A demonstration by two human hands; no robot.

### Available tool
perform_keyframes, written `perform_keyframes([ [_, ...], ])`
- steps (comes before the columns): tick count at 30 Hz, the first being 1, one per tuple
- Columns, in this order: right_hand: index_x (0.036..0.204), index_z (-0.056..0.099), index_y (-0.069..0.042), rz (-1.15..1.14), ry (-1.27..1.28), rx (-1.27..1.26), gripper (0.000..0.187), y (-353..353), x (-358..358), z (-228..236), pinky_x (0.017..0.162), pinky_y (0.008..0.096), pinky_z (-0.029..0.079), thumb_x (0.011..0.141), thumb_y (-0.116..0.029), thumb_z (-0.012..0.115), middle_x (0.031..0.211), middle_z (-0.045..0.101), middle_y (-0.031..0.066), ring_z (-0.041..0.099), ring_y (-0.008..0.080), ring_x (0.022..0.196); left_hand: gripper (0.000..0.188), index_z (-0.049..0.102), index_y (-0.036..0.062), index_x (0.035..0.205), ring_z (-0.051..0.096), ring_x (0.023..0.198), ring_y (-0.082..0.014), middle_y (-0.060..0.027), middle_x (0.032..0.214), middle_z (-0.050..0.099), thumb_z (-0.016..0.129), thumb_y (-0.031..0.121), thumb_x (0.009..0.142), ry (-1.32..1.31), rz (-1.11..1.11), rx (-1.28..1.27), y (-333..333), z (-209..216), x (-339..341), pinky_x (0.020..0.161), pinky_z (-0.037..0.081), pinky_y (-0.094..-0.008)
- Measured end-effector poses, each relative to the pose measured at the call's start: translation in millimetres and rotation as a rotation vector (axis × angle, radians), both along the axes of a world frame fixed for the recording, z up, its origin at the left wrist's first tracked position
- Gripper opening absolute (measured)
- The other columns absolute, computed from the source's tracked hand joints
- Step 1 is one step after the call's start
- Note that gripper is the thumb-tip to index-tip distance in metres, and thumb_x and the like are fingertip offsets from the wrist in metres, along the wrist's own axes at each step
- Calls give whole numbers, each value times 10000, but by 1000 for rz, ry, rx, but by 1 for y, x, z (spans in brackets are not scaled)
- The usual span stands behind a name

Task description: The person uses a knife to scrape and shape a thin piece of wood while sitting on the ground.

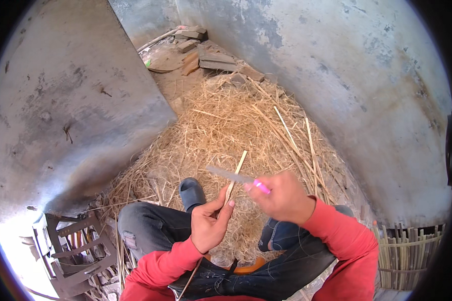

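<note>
My left hand (212, 223) is closed around a thin, pale bamboo strip (241, 160), which slants up and away from the fingers. A narrow length, seemingly the same strip, shows below my left wrist and runs toward my lap. In my right hand (285, 196) is a knife (222, 172) with a pink handle, its grey blade pointing left. The blade lies across the strip a little beyond my left fingertips; whether it cuts into the strip I cannot tell. My right palm and fingers cover most of the handle.
Loose shavings (221, 120) cover the floor ahead, with long strips (286, 128) lying on their right side. Bricks (188, 40) are piled at the back. Concrete walls (346, 95) stand on both sides. A slatted basket (407, 256) is at right, a dark frame (80, 251) at left.
</note>
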State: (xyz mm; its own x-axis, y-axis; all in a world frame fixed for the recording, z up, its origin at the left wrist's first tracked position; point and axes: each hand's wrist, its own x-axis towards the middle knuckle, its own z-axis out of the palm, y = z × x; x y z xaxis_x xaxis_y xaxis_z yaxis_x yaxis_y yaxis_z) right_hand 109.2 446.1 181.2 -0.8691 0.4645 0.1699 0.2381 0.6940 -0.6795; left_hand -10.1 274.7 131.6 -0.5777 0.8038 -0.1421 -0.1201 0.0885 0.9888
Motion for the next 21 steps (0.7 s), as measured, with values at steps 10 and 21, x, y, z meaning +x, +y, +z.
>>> perform_keyframes([
  [10,647,631,-79,51,-57,230,525,-6,1,-36,430,469,464,952,-506,619,538,586,166,599,364,452,320,632,-108,1257,443,701,-11,39,786,553,664,39,975,207,21,-18,-2,-19,-3,589,366,-202],
  [21,639,621,-52,-642,60,456,547,117,20,7,451,463,419,995,-466,589,503,523,171,541,356,454,405,593,-67,1361,481,743,6,60,917,614,661,6,969,170,24,92,-19,-4,1,623,397,-168],
])
